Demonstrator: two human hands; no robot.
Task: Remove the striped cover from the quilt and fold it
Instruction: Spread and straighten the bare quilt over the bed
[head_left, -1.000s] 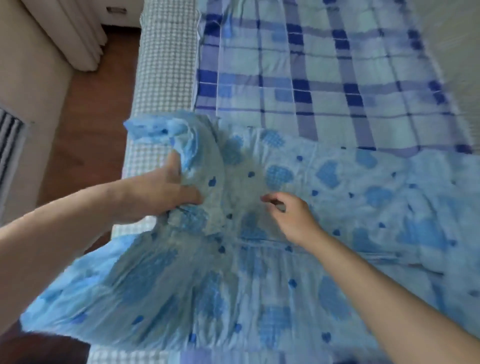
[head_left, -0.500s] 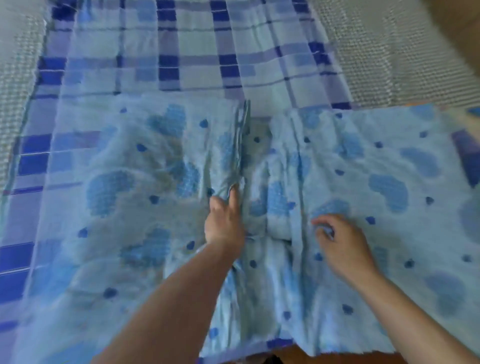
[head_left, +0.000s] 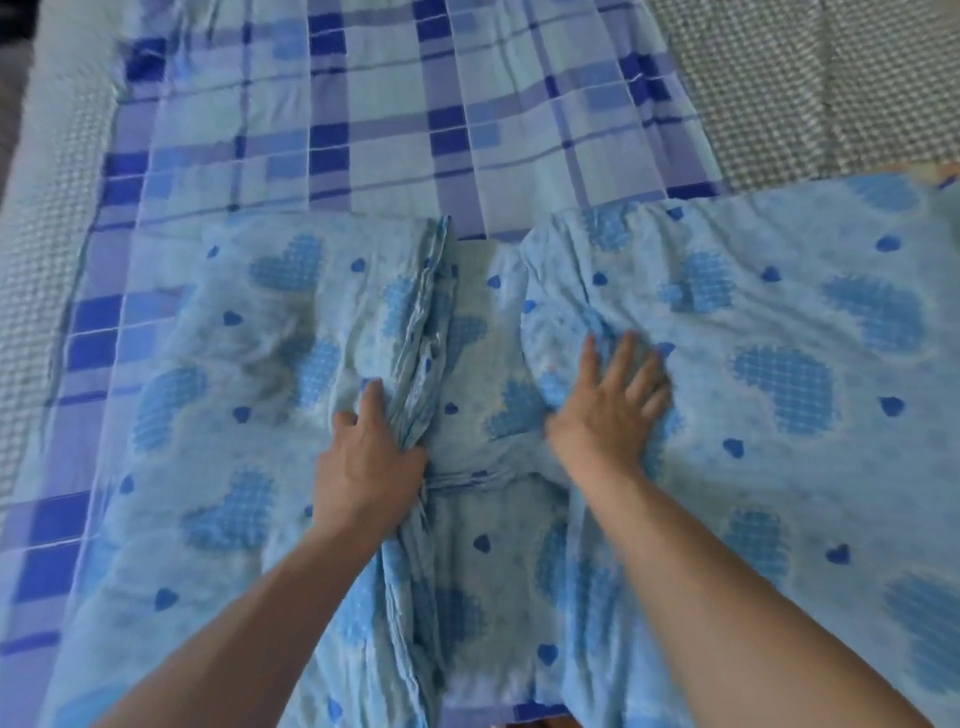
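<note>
The heart-print quilt (head_left: 779, 364) lies under both hands, left hand (head_left: 371, 457) with its grip clamped on a bunched seam (head_left: 421, 332), right hand (head_left: 613, 405) flat, grip apart (striped cover (head_left: 395, 114) lies beyond them, unfolded).

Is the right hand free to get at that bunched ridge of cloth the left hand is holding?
Probably yes. The right hand lies flat and open on the heart-print cover, holding nothing, and only flat cloth lies between it and the bunched ridge that the left hand grips.

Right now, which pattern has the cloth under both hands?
Light blue cloth with darker blue hearts, clearest in the head view.
</note>
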